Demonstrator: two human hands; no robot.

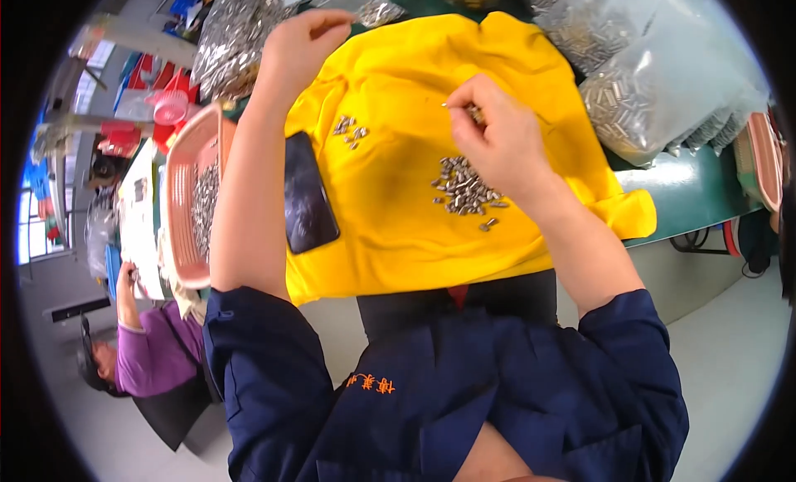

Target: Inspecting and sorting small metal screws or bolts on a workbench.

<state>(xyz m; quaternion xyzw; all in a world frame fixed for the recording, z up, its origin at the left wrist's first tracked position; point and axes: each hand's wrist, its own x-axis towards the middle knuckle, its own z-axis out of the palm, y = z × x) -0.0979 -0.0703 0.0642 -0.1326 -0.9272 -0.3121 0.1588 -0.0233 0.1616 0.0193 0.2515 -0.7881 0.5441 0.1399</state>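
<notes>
A yellow cloth (398, 250) is spread on the table before me. My right hand (502, 133) is closed above it, with small metal parts (475, 114) in the curled fingers and one at the fingertips. Just below this hand lies a pile of small silvery metal parts (464, 187). A smaller group of metal parts (351, 132) rests further left on the cloth. My left hand (305, 46) is at the cloth's far left edge, near a clear bag of metal parts (380, 13). Its fingers are bent together; whatever they hold is hidden.
A dark phone (308, 196) lies on the cloth's left side. Left of it stands a pink basket (192, 270) with metal parts. Large plastic bags of metal parts (622, 109) fill the far right. A person in purple (166, 349) sits at the left.
</notes>
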